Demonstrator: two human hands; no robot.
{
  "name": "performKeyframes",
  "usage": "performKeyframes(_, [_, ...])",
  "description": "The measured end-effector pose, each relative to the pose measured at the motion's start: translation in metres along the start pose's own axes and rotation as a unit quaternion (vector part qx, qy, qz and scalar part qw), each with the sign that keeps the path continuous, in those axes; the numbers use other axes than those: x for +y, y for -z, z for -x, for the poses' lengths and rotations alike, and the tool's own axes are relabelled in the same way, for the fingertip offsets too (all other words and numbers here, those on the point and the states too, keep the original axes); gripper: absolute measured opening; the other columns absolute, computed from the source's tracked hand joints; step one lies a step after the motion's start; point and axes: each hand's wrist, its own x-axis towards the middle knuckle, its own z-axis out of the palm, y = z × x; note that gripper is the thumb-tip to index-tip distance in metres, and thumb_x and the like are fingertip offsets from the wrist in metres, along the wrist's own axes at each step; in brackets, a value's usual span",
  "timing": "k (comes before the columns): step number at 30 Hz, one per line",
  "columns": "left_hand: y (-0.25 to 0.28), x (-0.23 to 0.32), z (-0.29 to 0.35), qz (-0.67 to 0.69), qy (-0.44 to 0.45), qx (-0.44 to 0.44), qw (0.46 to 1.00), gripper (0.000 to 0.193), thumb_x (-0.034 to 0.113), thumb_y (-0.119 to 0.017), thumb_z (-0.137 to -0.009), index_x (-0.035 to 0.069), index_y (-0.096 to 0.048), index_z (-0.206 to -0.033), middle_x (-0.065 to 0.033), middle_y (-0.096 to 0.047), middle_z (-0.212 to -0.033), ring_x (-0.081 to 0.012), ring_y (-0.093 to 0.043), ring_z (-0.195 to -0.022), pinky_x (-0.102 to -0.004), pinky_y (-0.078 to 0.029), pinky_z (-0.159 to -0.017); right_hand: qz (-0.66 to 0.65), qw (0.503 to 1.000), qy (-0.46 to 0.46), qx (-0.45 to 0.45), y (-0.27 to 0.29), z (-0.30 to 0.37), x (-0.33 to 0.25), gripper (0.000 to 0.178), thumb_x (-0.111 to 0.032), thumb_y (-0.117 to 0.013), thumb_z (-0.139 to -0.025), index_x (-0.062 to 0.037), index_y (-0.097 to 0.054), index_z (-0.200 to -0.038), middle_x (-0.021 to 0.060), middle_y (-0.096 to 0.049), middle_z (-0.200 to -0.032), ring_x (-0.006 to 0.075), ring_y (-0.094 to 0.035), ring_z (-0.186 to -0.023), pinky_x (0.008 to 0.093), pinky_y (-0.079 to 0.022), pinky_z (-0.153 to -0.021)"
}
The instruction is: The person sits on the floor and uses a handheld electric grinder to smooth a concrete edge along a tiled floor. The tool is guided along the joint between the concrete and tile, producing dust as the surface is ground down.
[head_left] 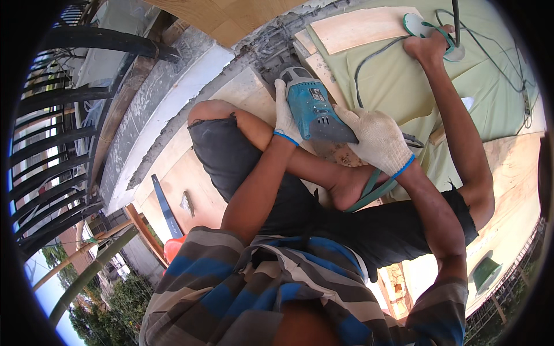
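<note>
Both gloved hands are wrapped around a teal power sander (313, 111) that sits low over the work, just ahead of the person's crossed legs. On the tool's near side, the left hand (285, 114), in a white knitted glove with a blue cuff, grips the sander's side close to its grey front end. Opposite it, the right hand (380, 140), gloved the same way, closes over the rear of the body where the dark base plate shows. Under the sander lies a pale wooden board (242, 95), set against a rough grey concrete ledge (173, 86). One bare foot (348, 187) is tucked beneath the right wrist, and the other foot (427, 46) is stretched out onto a light green sheet (404, 86) that has a second wood panel (360, 27) on it. A thin cable (369, 60) curls across that sheet. To the left, on the plywood floor (190, 179), a dark blue flat bar (165, 207) lies beside a small metal piece. A dark metal railing (52, 144) runs along the left edge.
</note>
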Motion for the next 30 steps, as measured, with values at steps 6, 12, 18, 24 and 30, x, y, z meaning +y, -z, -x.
performKeyframes(6, [-0.009, 0.001, -0.012, 0.047, -0.012, 0.064, 0.997, 0.102, 0.091, -0.057, -0.104, 0.002, -0.066, -0.153, -0.0229, -0.076, -0.133, -0.0411, -0.079, -0.115, -0.0588, -0.068, -0.100, 0.014, 1.000, -0.027, 0.000, -0.012, -0.020, 0.026, 0.077, -0.017, -0.083, -0.089, -0.0126, -0.063, -0.163, 0.0215, -0.077, -0.114, 0.0430, -0.079, -0.103, 0.0548, -0.064, -0.093])
performKeyframes(12, [0.011, 0.007, -0.018, 0.055, 0.039, -0.015, 0.998, 0.099, 0.090, -0.058, -0.104, 0.006, -0.066, -0.156, -0.0212, -0.077, -0.137, -0.0400, -0.079, -0.118, -0.0588, -0.069, -0.100, 0.040, 0.997, -0.059, 0.000, -0.014, -0.010, -0.027, 0.075, -0.017, -0.082, -0.089, -0.0083, -0.063, -0.161, 0.0224, -0.077, -0.114, 0.0436, -0.079, -0.102, 0.0545, -0.064, -0.092])
performKeyframes(18, [-0.011, -0.006, -0.001, 0.007, 0.012, 0.010, 1.000, 0.094, 0.088, -0.059, -0.106, 0.008, -0.067, -0.153, -0.0173, -0.077, -0.134, -0.0344, -0.080, -0.114, -0.0555, -0.070, -0.096, 0.009, 0.997, -0.077, -0.014, 0.002, 0.016, -0.015, 0.081, -0.017, -0.081, -0.087, -0.0084, -0.060, -0.165, 0.0222, -0.076, -0.123, 0.0447, -0.077, -0.108, 0.0562, -0.063, -0.097])
performKeyframes(24, [-0.010, -0.006, 0.003, 0.017, 0.030, 0.035, 0.999, 0.095, 0.090, -0.058, -0.105, 0.007, -0.067, -0.151, -0.0186, -0.077, -0.134, -0.0362, -0.079, -0.115, -0.0567, -0.069, -0.098, -0.047, 0.995, -0.087, -0.026, -0.001, 0.018, -0.014, 0.079, -0.020, -0.083, -0.089, -0.0066, -0.061, -0.164, 0.0255, -0.077, -0.125, 0.0468, -0.077, -0.115, 0.0558, -0.062, -0.101])
performKeyframes(30, [0.010, -0.006, -0.006, -0.026, 0.072, 0.055, 0.996, 0.094, 0.094, -0.057, -0.101, 0.010, -0.073, -0.141, -0.0151, -0.078, -0.129, -0.0350, -0.077, -0.113, -0.0563, -0.065, -0.103, -0.109, 0.987, -0.122, -0.001, -0.021, 0.016, -0.003, 0.079, -0.019, -0.080, -0.088, -0.0075, -0.060, -0.164, 0.0283, -0.077, -0.124, 0.0474, -0.077, -0.115, 0.0560, -0.062, -0.101])
